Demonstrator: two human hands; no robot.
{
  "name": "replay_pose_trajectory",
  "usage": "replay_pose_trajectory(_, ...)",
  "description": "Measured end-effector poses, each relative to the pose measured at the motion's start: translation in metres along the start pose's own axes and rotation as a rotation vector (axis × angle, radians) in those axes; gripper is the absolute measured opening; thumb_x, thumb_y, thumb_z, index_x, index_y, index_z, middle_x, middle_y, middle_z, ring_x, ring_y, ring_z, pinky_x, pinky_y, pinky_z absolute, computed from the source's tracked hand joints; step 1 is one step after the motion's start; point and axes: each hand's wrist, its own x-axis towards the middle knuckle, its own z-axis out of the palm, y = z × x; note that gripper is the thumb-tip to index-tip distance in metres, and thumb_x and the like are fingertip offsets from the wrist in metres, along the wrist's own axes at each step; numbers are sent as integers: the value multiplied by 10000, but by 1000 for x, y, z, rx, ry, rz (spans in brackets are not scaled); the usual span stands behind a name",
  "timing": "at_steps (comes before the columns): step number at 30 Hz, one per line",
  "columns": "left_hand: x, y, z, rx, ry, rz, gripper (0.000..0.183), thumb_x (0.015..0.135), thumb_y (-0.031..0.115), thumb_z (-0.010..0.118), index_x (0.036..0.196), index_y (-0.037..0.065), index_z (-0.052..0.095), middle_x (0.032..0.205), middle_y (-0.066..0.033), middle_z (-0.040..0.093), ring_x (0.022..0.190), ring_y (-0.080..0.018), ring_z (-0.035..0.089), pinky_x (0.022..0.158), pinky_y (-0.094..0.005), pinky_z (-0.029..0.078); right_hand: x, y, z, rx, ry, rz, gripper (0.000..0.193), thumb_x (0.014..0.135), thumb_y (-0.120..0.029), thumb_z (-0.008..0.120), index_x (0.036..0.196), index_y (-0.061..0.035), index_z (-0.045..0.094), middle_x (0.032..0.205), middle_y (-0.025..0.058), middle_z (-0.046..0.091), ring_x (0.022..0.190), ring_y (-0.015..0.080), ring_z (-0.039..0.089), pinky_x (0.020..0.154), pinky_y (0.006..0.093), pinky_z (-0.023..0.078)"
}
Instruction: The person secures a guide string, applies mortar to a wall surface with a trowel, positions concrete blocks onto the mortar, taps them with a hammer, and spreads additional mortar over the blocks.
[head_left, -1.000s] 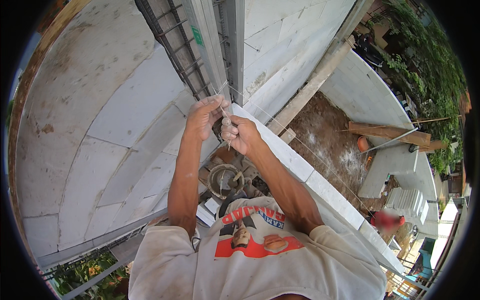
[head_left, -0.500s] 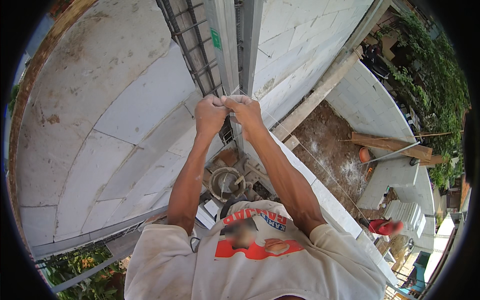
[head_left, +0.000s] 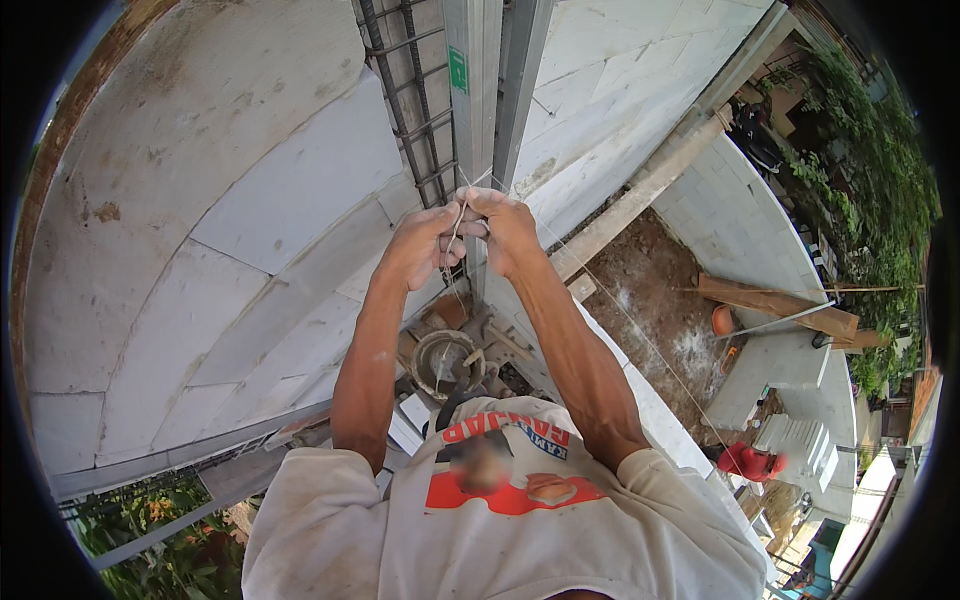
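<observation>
Both my hands are raised together against a grey metal channel post [head_left: 473, 90]. A thin white string [head_left: 455, 232] crosses in front of the post, and its loose end dangles below my fingers. My left hand [head_left: 420, 243] pinches the string with curled fingers. Close beside it, my right hand [head_left: 503, 222] grips the string between thumb and fingers. From there a taut length of string [head_left: 640, 330] runs down to the lower right. Rusty reinforcing bars [head_left: 415, 90] stand just left of the post.
White block walls rise at left [head_left: 300, 180] and right [head_left: 610, 60]. Below my arms sits a bucket [head_left: 442, 362] of grey mix. At lower right, a person in red [head_left: 750, 461] is near stacked blocks [head_left: 793, 440]. A plank [head_left: 775, 305] leans over the dirt floor.
My hands have parted slightly and the fingers have shifted, so the string's crossing and dangling end now show. The view has moved a little; the person in red has shifted slightly left.
</observation>
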Motion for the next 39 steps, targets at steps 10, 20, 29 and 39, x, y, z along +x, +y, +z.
replay_pose_trajectory(10, 23, -15, -7, 136, 186, 168, 136, 884, 102, 792, 956, 41, 694, 835, -40, 699, 672, -82, 572, 599, -252, 443, 5, 4, 0, 2, 35, 80, 239, 996, -224, 672, 1164, -59, 712, 1100, 53, 702, 1046, 186, 615, 1016, 470, 403)
replay_pose_trajectory(20, 27, -19, 15, 455, 500, 397, 171, 750, 40, 806, 792, 40, 640, 740, -36, 652, 642, -101, 559, 584, -285, 438, -4, 2, 10, -66, 150, 114, 336, 890, -236, 822, 1146, -45, 718, 1045, 52, 704, 1032, 176, 612, 1026, 497, 387)
replay_pose_trajectory(29, 25, -20, -1, 209, 298, 454, 179, 867, 106, 734, 1014, 13, 691, 911, -35, 689, 782, -108, 608, 719, -281, 482, 5, 17, -1, -21, 106, -89, 190, 981, -162, 720, 1077, 2, 709, 982, 73, 724, 863, 172, 672, 832, 322, 535)
replay_pose_trajectory(39, 23, 12, -2, 123, 114, 163, 281, 1003, 267, 624, 1129, 30, 707, 969, -45, 713, 829, -145, 671, 786, -300, 533, -3, 7, -6, 122, -40, 87, 222, 1080, -235, 572, 1133, -40, 664, 923, 21, 668, 786, 143, 641, 766, 346, 563)
